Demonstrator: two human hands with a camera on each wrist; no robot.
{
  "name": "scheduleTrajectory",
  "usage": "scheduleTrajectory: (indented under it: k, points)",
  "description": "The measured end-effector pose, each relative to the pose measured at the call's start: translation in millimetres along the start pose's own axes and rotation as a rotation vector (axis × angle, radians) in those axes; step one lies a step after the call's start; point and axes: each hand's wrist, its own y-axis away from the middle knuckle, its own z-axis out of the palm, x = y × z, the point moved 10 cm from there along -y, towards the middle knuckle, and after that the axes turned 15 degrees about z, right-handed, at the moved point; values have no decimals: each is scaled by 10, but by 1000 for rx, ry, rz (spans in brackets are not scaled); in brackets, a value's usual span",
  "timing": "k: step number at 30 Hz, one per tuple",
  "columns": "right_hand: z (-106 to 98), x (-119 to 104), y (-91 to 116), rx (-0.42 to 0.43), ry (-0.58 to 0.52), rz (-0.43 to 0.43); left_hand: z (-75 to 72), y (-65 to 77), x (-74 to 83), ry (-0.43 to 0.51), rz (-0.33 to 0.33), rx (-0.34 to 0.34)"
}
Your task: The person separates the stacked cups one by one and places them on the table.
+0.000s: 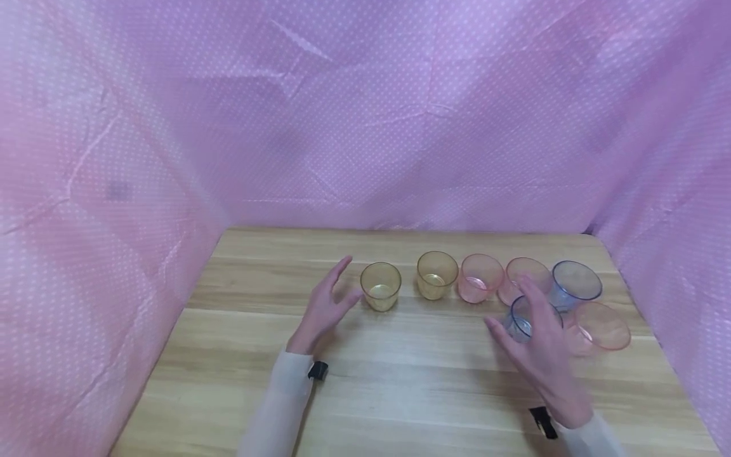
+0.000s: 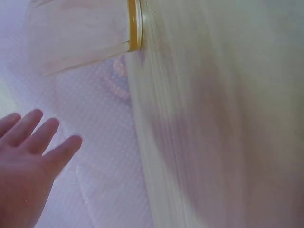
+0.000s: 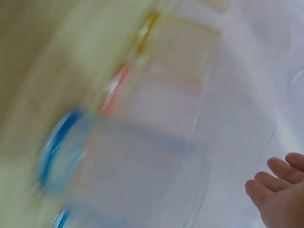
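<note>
My left hand (image 1: pixel 325 308) is held open to the left of a clear yellow cup (image 1: pixel 381 287), fingers apart from its side. In the left wrist view the same yellow cup (image 2: pixel 90 33) stands beyond the fingers of the left hand (image 2: pixel 33 161). Over at the right, my right hand (image 1: pixel 545 355) is spread above the table and partly covers a clear blue cup (image 1: pixel 521 327). The right wrist view has the blue cup (image 3: pixel 137 166) in front and the relaxed right hand (image 3: pixel 280 190) at the lower right, holding nothing.
Behind the right hand, another yellow cup (image 1: pixel 436 276), two pink cups (image 1: pixel 481 279) and a second blue cup (image 1: pixel 577 282) stand in a row. A further pink cup (image 1: pixel 605 327) is nearer, right of the hand. Pink dotted cloth (image 1: pixel 400 127) surrounds the wooden table (image 1: pixel 400 387).
</note>
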Motion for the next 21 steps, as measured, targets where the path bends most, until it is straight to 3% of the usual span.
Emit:
scheduleTrajectory:
  k: [5,10,16,21]
  points:
    - [537,-382,-128,-100,-61,-92,-277,225,188,-56,91,147]
    - [1175,-584,-232,-321,-41,-57,-446,430,298,-57,160,252]
    - [1810,-613,-244,-554,30,46,-574,625,309,-13,135,319]
    - [2128,-578,-192,-631,75,101,-641,731,313,3,118,346]
